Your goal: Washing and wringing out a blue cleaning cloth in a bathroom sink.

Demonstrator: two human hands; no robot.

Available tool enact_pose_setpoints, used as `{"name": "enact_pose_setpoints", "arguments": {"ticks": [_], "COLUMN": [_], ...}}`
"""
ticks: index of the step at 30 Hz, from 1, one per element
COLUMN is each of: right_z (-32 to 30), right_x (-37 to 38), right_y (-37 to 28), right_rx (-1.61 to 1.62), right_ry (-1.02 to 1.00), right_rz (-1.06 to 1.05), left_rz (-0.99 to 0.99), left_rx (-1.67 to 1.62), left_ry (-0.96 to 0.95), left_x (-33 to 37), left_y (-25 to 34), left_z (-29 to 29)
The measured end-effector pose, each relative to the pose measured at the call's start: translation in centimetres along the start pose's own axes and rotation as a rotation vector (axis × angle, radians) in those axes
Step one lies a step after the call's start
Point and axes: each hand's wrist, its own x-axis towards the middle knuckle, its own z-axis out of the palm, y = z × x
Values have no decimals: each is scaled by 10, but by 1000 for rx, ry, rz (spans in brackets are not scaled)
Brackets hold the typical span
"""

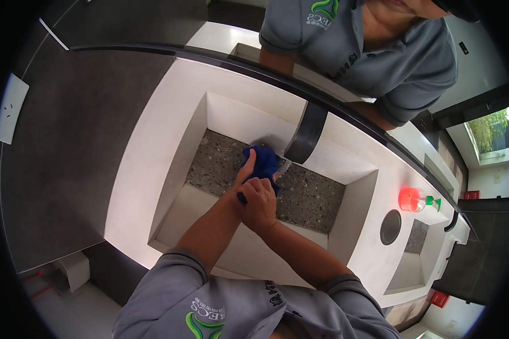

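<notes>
A wet-looking blue cloth point(263, 164) is bunched up between my hands over the sink's speckled grey bottom point(305, 198). My left hand point(246, 169) grips the cloth, its thumb pointing up along the side and most of its fingers covered. Crossing in front of the left wrist, my right hand point(258, 199) is closed with curled fingers on the cloth's lower part. Clear water point(284, 168) runs beside the cloth, under the wide black faucet point(307, 135).
White countertop point(136, 169) surrounds the sink. To the right are a soap bottle point(414, 200) with pink liquid and green pump, a round metal-rimmed opening point(390, 227) and a second basin point(411, 265). A mirror point(367, 68) spans the back; a white socket point(11, 108) is on the left wall.
</notes>
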Motion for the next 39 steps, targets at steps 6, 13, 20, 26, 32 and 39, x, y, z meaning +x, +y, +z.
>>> {"name": "enact_pose_setpoints", "arguments": {"ticks": [6, 13, 20, 26, 32, 39], "right_z": [4, -1, -5, -53, -33, -45], "right_x": [23, -9, -19, 3, -41, -45], "right_y": [144, 53, 60, 95, -4, -38], "right_rx": [-151, 910, 776, 730, 286, 162], "right_ry": [-83, 75, 114, 123, -344, -505], "right_rz": [345, 979, 892, 1014, 252, 130], "left_rz": [213, 444, 169, -16, 160, -74], "left_rx": [80, 25, 218, 350, -377, -343], "left_ry": [787, 736, 730, 887, 191, 98], "left_x": [24, 20, 20, -12, -40, -21], "left_y": [-57, -26, -48, -43, -27, -28], "left_z": [33, 42, 25, 47, -64, -27]}}
